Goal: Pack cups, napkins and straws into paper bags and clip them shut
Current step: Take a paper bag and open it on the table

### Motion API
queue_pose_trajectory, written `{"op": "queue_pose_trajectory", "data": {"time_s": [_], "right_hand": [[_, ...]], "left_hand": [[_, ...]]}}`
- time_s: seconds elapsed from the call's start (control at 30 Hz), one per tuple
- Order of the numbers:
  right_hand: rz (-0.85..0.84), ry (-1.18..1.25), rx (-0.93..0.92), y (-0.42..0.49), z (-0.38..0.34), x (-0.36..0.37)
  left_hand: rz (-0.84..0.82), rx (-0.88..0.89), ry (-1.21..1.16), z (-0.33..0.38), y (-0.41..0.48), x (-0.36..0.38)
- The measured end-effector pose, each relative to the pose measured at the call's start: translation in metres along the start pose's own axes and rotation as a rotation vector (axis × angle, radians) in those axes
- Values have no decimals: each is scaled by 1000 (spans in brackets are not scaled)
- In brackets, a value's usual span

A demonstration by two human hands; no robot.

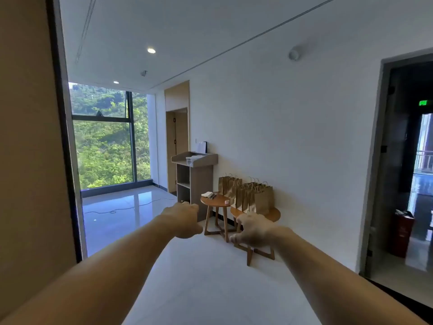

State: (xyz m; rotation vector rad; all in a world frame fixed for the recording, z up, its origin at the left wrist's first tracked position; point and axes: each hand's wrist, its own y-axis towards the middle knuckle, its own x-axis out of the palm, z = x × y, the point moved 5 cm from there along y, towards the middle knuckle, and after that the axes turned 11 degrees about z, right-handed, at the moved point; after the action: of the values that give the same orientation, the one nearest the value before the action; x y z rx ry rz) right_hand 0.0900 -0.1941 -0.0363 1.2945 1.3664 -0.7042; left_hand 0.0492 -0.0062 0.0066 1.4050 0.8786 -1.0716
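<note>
Approach is judged to be the step in hand, since both arms are stretched forward and the work is well apart from them. The left hand is seen from the back, its fingers bent away out of sight, and nothing is seen to be held. The right hand is spread with its fingers apart and empty.

Paper bags are stood upright in a crowd, mostly on the right table. Napkins are laid on the left table, near a small pink item too small to be named. Cups and straws cannot be made out.

Before anything can be grasped, the gap must be closed and one bag singled out.

Both tables are set against a white wall, beside a wooden stand on which a clear container is kept. A cable is trailed over the glossy floor towards a tall window, and a dark doorway is open at the right.
</note>
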Motion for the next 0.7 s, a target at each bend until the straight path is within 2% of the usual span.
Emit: {"op": "queue_pose_trajectory", "data": {"time_s": [0.37,0.7], "right_hand": [[5,-27,35,102,13,27],[2,-18,72,238,3,56]], "left_hand": [[-34,21,35,-24,100,43],[-42,12,-29,-93,226,94]]}}
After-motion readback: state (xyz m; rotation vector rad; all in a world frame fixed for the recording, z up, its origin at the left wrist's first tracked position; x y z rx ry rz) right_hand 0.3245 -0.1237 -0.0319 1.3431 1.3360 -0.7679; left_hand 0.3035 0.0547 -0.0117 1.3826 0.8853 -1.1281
